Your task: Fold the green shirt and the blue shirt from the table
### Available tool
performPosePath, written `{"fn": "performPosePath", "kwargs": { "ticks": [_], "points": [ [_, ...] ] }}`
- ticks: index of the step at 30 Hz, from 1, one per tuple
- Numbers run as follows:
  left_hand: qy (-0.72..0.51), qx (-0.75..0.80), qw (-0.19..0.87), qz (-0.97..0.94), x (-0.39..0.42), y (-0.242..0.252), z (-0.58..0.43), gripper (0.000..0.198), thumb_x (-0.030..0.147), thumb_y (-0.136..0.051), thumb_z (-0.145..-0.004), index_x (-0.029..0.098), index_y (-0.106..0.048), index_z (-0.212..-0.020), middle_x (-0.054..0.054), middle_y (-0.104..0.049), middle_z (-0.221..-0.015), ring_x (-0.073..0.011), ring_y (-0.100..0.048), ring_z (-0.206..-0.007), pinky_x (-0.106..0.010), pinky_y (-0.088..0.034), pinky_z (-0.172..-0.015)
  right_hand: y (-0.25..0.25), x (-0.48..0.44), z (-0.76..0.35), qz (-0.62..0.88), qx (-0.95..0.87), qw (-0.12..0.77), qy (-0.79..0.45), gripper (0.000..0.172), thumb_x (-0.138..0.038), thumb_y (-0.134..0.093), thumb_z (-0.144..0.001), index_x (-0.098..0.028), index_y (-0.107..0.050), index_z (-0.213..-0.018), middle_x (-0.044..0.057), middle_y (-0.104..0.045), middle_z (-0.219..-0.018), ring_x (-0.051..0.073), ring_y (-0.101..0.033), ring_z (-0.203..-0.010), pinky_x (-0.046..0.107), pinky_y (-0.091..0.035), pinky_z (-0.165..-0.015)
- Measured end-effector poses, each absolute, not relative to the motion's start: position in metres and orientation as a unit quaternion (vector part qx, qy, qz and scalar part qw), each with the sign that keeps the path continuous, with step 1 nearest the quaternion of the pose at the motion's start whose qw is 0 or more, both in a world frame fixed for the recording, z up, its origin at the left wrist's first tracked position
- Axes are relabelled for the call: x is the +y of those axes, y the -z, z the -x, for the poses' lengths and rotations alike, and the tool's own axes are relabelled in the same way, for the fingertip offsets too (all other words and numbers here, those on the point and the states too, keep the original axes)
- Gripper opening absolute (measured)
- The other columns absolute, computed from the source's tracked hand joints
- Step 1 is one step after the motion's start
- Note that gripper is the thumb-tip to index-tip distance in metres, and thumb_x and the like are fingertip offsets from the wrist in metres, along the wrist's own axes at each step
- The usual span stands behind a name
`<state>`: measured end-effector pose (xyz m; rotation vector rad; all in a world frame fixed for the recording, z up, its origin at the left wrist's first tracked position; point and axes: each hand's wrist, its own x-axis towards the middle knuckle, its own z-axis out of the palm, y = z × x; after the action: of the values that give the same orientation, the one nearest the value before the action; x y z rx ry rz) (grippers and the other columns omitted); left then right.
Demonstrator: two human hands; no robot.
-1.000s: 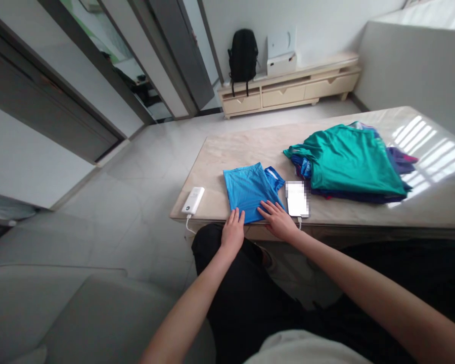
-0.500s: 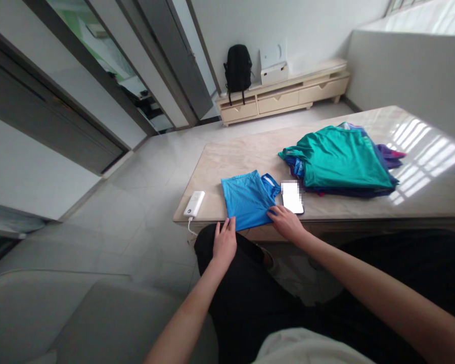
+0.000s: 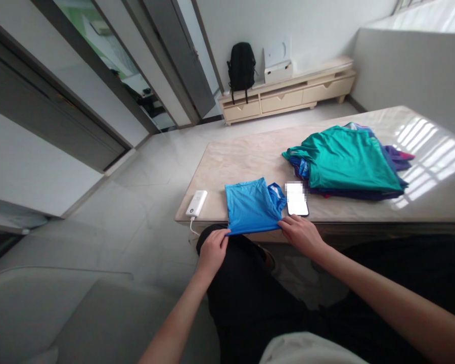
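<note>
A folded blue shirt (image 3: 252, 205) lies at the table's near edge, its front part hanging over my knee. My left hand (image 3: 213, 247) pinches its near left corner between thumb and fingers. At the near right corner my right hand (image 3: 299, 231) grips the cloth in the same way, so the near edge is drawn straight between them. A darker blue bunched part (image 3: 276, 196) sticks out on the shirt's right side. Just beyond my right hand lies a phone (image 3: 297, 202) with a bright screen.
A white power bank (image 3: 196, 203) with a cable stands left of the shirt. To the right is a pile of clothes with a green shirt (image 3: 351, 162) on top. The marble table (image 3: 246, 151) reaches back toward a low cabinet (image 3: 280, 102) bearing a black backpack (image 3: 241, 65).
Both hands have drawn the shirt's near edge slightly toward me and farther apart. The fingers of my left hand, laid out on the cloth before, now pinch its corner.
</note>
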<state>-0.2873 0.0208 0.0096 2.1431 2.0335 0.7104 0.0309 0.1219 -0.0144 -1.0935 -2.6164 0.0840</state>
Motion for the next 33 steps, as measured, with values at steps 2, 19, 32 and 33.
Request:
{"fn": "performPosePath", "kwargs": {
  "ticks": [2,19,32,33],
  "points": [
    [-0.274,0.667,0.076,-0.689,0.024,-0.017,0.29,0.026,0.022,-0.049,-0.099,0.023,-0.072,-0.11,-0.006,-0.076,-0.114,-0.0229,-0.069,-0.111,-0.041,-0.054,-0.103,0.008,0.123,-0.032,0.386,-0.908,0.158,-0.036,0.027,-0.023,-0.049,-0.102,-0.023,-0.073,-0.114,0.009,-0.073,-0.104,0.024,-0.064,-0.093,0.033,-0.044,-0.075],
    [-0.384,0.707,0.238,-0.545,0.245,0.014,0.364,0.02,0.023,-0.061,-0.089,0.013,-0.074,-0.101,-0.007,-0.079,-0.091,-0.019,-0.074,-0.078,-0.027,-0.058,-0.071,0.0,0.325,0.053,0.537,-0.793,0.188,-0.215,0.031,-0.036,-0.058,-0.096,-0.014,-0.077,-0.109,0.009,-0.077,-0.09,0.021,-0.07,-0.079,0.026,-0.046,-0.065],
    [-0.306,0.759,0.128,-0.56,0.261,0.039,0.35,0.029,0.013,-0.058,-0.091,0.014,-0.07,-0.117,-0.015,-0.07,-0.125,-0.0261,-0.063,-0.122,-0.041,-0.047,-0.111,0.015,0.335,0.081,0.561,-0.8,0.137,-0.163,0.041,-0.024,-0.049,-0.095,-0.017,-0.069,-0.13,0.016,-0.067,-0.131,0.032,-0.067,-0.11,0.042,-0.052,-0.094],
    [-0.297,0.751,0.103,-0.581,0.256,0.035,0.341,0.033,0.014,-0.054,-0.094,0.015,-0.067,-0.124,-0.016,-0.064,-0.136,-0.0266,-0.056,-0.132,-0.042,-0.041,-0.117,0.011,0.326,0.086,0.546,-0.812,0.143,-0.149,0.043,-0.022,-0.046,-0.096,-0.017,-0.067,-0.133,0.016,-0.061,-0.14,0.032,-0.063,-0.118,0.043,-0.051,-0.097]
  ]
}}
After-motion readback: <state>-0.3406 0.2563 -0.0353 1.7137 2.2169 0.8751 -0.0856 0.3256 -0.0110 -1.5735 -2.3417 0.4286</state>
